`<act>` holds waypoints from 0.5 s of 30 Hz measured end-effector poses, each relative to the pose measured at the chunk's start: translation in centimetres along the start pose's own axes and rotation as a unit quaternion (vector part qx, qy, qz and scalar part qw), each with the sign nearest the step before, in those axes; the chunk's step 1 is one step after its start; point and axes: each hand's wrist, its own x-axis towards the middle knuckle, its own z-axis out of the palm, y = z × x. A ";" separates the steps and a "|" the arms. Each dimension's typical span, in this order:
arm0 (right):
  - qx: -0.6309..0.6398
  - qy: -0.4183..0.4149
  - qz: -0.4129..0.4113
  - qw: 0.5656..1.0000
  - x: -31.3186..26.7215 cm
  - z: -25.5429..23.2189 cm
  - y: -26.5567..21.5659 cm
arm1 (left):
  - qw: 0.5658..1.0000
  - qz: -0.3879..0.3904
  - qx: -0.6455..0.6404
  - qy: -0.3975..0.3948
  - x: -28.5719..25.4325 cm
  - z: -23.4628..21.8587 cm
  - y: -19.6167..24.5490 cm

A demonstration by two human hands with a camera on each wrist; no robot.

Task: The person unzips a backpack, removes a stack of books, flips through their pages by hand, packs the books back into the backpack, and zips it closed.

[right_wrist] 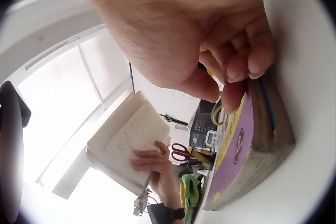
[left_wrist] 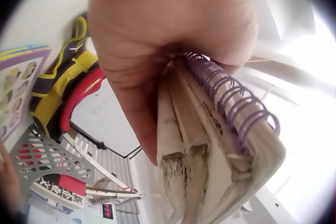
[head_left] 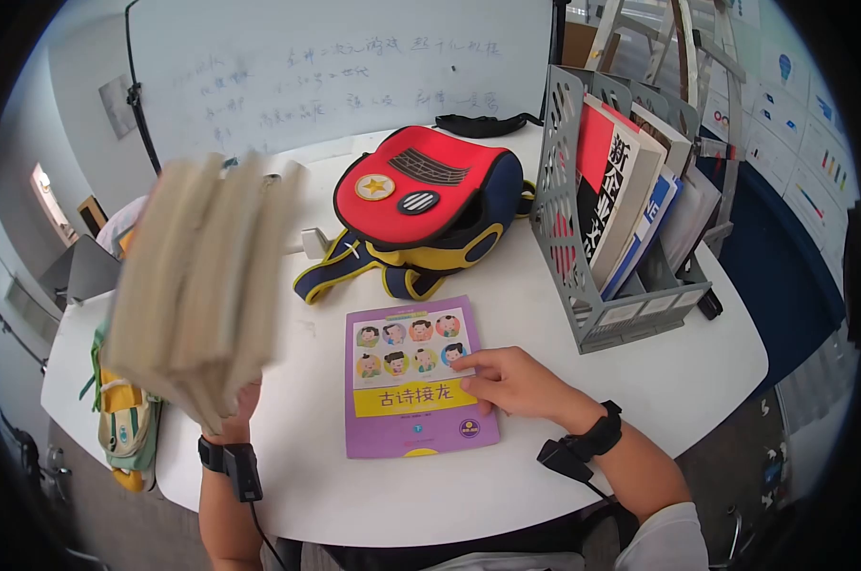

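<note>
My left hand grips a thick stack of worn books from below, raised over the left side of the table and blurred in the head view. In the left wrist view a notebook with a purple spiral binding is at one side of the stack. A purple book with cartoon faces and a yellow band lies flat on the table before me. My right hand rests at its right edge with loosely bent fingers, index finger reaching over the cover. From the right wrist, its worn page edges show.
Behind the purple book is a red, navy and yellow backpack. A grey file rack with upright books stands on the right. A green and yellow bag hangs by the left table edge. Red-handled scissors show in the right wrist view.
</note>
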 end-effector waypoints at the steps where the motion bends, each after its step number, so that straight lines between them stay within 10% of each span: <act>1: -0.006 0.001 0.016 1.000 -0.1 -0.2 -0.2 | 1.000 0.000 0.001 -0.001 0.6 1.0 0.4; 3: -0.022 0.037 -0.012 0.999 0.2 -0.5 0.7 | 0.981 -0.139 -0.022 -0.131 2.1 3.5 0.9; 6: -0.011 0.125 -0.030 0.992 0.7 -1.4 1.8 | 0.982 -0.094 -0.125 -0.108 1.2 -2.8 3.7; 10: 0.046 0.193 -0.044 0.979 1.1 -1.6 2.3 | 0.976 0.075 0.201 -0.036 -0.7 -2.2 1.8; 15: 0.064 0.185 -0.066 0.979 1.1 -1.2 2.4 | 0.970 -0.010 0.242 -0.008 -0.3 -0.2 -0.3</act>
